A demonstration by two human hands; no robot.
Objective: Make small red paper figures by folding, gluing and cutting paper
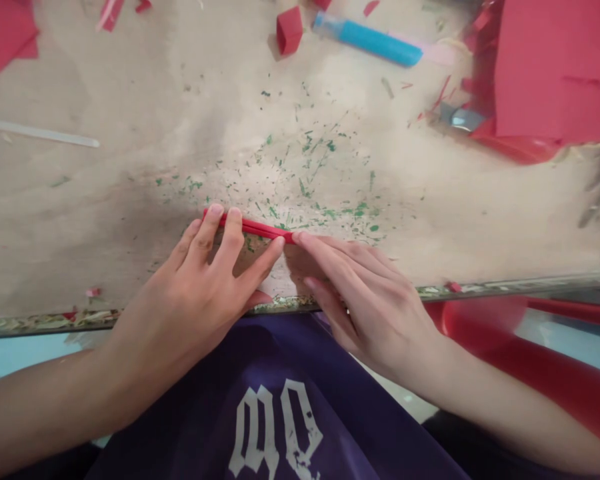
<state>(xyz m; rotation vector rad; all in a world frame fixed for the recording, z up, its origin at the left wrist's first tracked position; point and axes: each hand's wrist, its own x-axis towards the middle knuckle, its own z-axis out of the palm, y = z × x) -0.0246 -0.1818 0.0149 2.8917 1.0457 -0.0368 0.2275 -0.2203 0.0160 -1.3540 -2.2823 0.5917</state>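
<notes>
A narrow red folded strip (260, 229) lies slantwise on the table near its front edge. My left hand (195, 287) is spread over it, two fingertips resting on its left part and the index fingertip touching it close to the right end. The left thumb sits apart, nearer the table edge. My right hand (370, 287) reaches in with fingers stretched, the index fingertip touching the strip's right end. Its thumb is away from the strip. Neither hand is wrapped round the strip; both press it from above. The fingers partly cover its left end.
The wooden table (145, 133) carries green scraps around the hands. At the back are a blue cutter-like tool (380, 43) and a red folded piece (289, 31). Red sheets (555, 73) lie at right. A white stick (40, 131) is at left. A red chair (520, 360) stands below the edge.
</notes>
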